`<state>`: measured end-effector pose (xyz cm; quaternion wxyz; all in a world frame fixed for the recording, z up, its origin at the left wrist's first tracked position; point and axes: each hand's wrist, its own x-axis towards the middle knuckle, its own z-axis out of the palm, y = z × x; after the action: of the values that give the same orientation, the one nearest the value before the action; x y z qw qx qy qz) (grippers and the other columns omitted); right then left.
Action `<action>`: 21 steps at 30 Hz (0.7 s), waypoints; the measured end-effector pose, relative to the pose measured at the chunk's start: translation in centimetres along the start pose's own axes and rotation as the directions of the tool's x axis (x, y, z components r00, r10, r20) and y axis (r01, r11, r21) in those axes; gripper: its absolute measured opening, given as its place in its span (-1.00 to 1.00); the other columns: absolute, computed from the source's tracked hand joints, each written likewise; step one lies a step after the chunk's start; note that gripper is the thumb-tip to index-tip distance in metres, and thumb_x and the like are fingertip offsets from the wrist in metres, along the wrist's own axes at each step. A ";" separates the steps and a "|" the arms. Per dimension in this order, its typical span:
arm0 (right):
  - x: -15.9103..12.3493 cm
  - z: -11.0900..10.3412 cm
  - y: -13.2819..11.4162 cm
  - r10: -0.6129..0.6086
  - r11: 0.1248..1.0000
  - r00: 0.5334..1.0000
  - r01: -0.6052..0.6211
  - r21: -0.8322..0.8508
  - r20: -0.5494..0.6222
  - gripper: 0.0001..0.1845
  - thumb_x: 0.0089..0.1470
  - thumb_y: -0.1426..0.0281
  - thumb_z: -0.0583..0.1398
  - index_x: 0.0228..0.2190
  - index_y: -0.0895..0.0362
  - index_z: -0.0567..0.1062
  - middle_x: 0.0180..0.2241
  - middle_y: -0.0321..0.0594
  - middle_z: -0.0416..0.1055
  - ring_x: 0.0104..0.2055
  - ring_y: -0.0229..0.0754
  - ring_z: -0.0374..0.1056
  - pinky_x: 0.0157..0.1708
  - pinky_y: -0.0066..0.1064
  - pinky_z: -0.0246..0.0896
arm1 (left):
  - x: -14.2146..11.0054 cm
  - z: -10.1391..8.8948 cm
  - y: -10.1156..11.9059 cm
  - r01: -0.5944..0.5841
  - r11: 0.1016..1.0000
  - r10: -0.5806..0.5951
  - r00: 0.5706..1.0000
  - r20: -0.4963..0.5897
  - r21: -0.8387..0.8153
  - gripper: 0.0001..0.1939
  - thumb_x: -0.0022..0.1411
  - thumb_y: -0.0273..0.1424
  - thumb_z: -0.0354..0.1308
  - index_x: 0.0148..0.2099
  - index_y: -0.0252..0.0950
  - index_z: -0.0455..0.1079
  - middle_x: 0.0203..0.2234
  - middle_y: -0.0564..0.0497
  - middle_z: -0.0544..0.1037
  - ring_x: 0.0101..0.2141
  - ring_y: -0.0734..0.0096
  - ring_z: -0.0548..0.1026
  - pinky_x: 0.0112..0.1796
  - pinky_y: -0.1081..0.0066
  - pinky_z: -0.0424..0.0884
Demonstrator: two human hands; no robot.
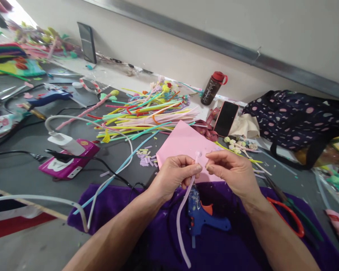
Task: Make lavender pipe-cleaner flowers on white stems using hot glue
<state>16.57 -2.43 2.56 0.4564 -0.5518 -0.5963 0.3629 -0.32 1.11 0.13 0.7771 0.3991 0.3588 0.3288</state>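
My left hand (175,175) pinches a pale lilac pipe cleaner (180,222) near its upper end. A small curled knob tops the stem, and its long tail hangs down in a curve. Just right of the knob, my right hand (234,171) has its thumb and fingertips drawn together, apart from the stem; whether something tiny sits between them I cannot make out. Behind both hands lies a pink sheet (180,141). Below them a blue glue gun (206,220) with an orange trigger rests on purple cloth (101,214).
Bundled colourful pipe cleaners (147,116) lie behind, with short cut pieces (147,158) nearby. A magenta power strip (70,162) with cables stands left. Red-handled scissors (290,218) lie right. A bottle (213,88), a phone (226,118) and a patterned bag (293,120) line the back.
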 end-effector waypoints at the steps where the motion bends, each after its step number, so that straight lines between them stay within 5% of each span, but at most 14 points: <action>1: 0.0 0.0 0.0 0.010 1.000 1.000 -0.010 0.002 -0.008 -0.82 -0.10 0.44 0.28 -0.34 0.09 0.51 -0.52 -0.34 0.43 -0.51 -0.30 0.35 -0.53 -0.50 0.27 | 0.0 0.0 0.0 -0.004 1.000 0.004 1.000 0.001 -0.002 -0.77 -0.06 -0.31 0.29 -0.50 -0.35 0.35 -0.66 0.08 0.47 -0.77 0.71 0.23 -0.74 0.65 0.14; 11: 0.0 0.3 -0.2 0.082 0.997 0.997 -0.082 0.006 -0.011 -0.90 -0.01 0.39 0.21 -0.38 0.14 0.43 -0.61 -0.39 0.31 -0.61 -0.36 0.24 -0.63 -0.54 0.15 | -0.1 -0.1 -0.1 -0.012 1.000 0.012 1.000 0.014 -0.004 -0.78 -0.04 -0.31 0.27 -0.49 -0.35 0.35 -0.65 0.08 0.47 -0.76 0.71 0.23 -0.73 0.65 0.15; 16: 0.1 0.3 -0.5 0.084 0.996 0.992 -0.080 -0.046 0.099 -0.89 0.03 0.42 0.16 -0.50 0.16 0.39 -0.62 -0.39 0.28 -0.61 -0.37 0.19 -0.61 -0.55 0.11 | -0.1 -0.1 -0.1 -0.016 1.000 0.016 1.000 0.015 -0.008 -0.77 -0.04 -0.30 0.28 -0.49 -0.35 0.35 -0.66 0.08 0.46 -0.76 0.71 0.23 -0.73 0.65 0.15; 21: -0.2 0.1 -0.9 0.080 0.995 0.980 -0.067 -0.080 0.180 -0.90 0.07 0.45 0.13 -0.38 0.15 0.46 -0.56 -0.35 0.34 -0.56 -0.35 0.24 -0.56 -0.53 0.15 | -0.2 -0.1 0.1 -0.014 1.000 0.015 1.000 0.008 -0.020 -0.77 -0.04 -0.31 0.28 -0.50 -0.36 0.35 -0.69 0.11 0.44 -0.78 0.71 0.22 -0.75 0.65 0.13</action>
<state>16.15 -2.73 3.37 0.3656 -0.5542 -0.6276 0.4065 -0.52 1.00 0.21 0.7800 0.3955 0.3495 0.3363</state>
